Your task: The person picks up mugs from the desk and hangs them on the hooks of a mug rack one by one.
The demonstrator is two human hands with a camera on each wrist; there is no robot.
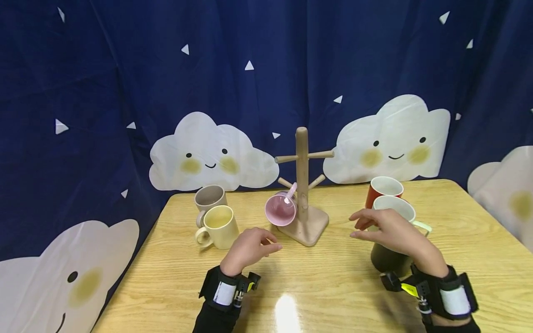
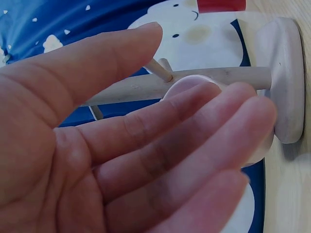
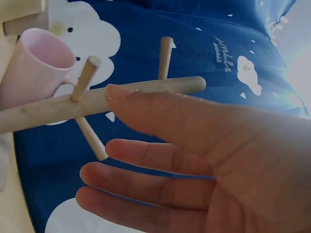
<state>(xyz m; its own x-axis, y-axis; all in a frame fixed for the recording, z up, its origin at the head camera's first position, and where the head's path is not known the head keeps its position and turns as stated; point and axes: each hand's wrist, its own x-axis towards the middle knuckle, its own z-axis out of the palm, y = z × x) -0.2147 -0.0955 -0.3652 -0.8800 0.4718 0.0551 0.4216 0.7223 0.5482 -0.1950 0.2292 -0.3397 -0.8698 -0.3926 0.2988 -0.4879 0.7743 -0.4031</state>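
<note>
My left hand (image 1: 251,247) is held over the table with loosely extended fingers and nothing in it, nearest the yellow mug (image 1: 222,226). A pink mug (image 1: 281,209) hangs by its handle on a lower peg of the wooden mug tree (image 1: 302,166), its mouth facing forward. In the left wrist view my fingers partly cover that mug. My right hand (image 1: 387,231), also holding nothing, hovers in front of a mug with a white inside and pale green handle (image 1: 422,226). Below the hand a dark mug (image 1: 385,260) shows, partly hidden.
Behind the yellow mug stands a taupe mug (image 1: 210,196). A red mug (image 1: 370,196) stands at the back right. The wooden table (image 1: 325,286) ends at a dark blue curtain (image 1: 250,101) with cloud shapes.
</note>
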